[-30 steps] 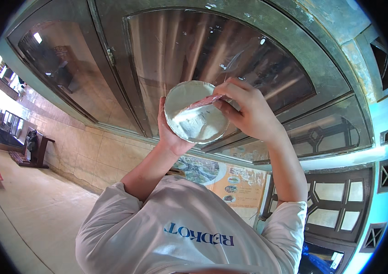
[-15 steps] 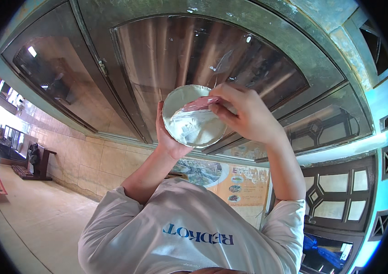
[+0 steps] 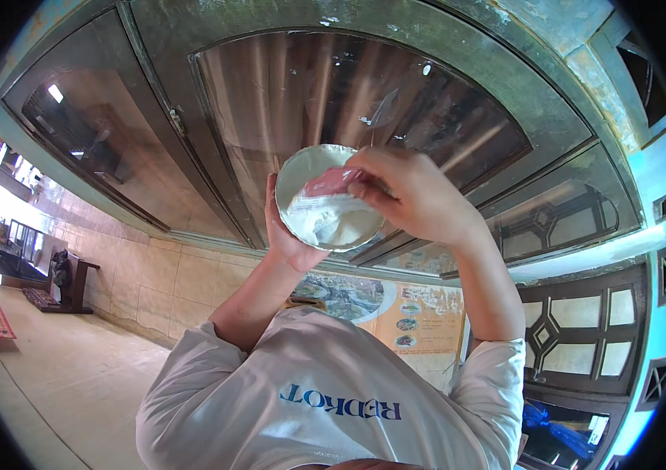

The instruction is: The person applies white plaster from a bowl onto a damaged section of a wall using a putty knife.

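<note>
My left hand [image 3: 292, 247] is wrapped round the lower left side of a round, whitish tub [image 3: 305, 166] with a ragged rim, holding it up in front of the window. White paint [image 3: 355, 227] coats the bottom and walls inside. Over the tub's mouth, my right hand [image 3: 419, 192] pinches a flat paintbrush [image 3: 328, 183] with a reddish-pink body. Its wide bristles are white and point down into the tub, against the paint. The fingers and the tub's edge hide part of the handle. Most of the left fingers are out of sight behind the tub.
Close ahead stands a dark-framed window [image 3: 364, 94] with glass, brown curtains behind it and white specks. A poster [image 3: 427, 317] hangs on the tiled wall below. To the right is a dark panelled door [image 3: 580, 333]; to the left, a dark wooden stand [image 3: 66, 282] on the tiled floor.
The paintbrush and my right hand have shifted slightly left and lower into the tub. My left hand and the tub have moved a little left.
</note>
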Motion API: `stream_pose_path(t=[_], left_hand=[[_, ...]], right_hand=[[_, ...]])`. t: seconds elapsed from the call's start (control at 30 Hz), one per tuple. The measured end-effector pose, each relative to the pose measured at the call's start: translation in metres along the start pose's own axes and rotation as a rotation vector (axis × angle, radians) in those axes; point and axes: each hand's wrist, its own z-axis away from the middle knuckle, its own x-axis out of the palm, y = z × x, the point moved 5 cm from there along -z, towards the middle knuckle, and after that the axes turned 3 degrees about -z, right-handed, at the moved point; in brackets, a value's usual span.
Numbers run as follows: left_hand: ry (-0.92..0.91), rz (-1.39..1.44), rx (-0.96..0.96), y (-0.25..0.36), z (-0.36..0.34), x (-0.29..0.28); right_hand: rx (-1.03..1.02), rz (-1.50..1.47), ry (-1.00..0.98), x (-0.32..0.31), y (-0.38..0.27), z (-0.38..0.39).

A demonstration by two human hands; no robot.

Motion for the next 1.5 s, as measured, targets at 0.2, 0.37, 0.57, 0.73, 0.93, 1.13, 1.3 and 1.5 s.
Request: stream_pose_path(t=[0.2, 0.37, 0.57, 0.73, 0.93, 1.13, 1.3, 1.5], left_hand=[[0.035, -0.019, 0.003, 0.004, 0.0, -0.003], [-0.017, 0.032, -0.016, 0.005, -0.003, -0.007], [-0.025, 0.039, -0.045, 0.002, 0.0, 0.0], [-0.069, 0.006, -0.004, 0.002, -0.001, 0.003], [-0.024, -0.034, -0.012, 0.001, -0.002, 0.0], [0.008, -0.069, 0.021, 0.001, 0.0, -0.002], [-0.026, -0.025, 0.034, -0.002, 0.004, -0.003], [-0.062, 0.02, -0.002, -0.002, 0.005, 0.0]], right_hand=[[-0.041, 0.002, -0.042, -0.003, -0.002, -0.002], [-0.07, 0.001, -0.052, -0.003, -0.003, -0.003], [-0.069, 0.046, -0.057, 0.002, -0.004, -0.004], [-0.015, 0.018, 0.01, 0.002, 0.003, -0.004], [-0.031, 0.067, 0.07, 0.003, 0.007, -0.005], [0.042, 0.091, 0.086, 0.002, 0.012, -0.006], [0.012, 0.171, 0.088, 0.001, 0.008, -0.006], [0.095, 0.177, 0.055, 0.001, 0.005, -0.005]])
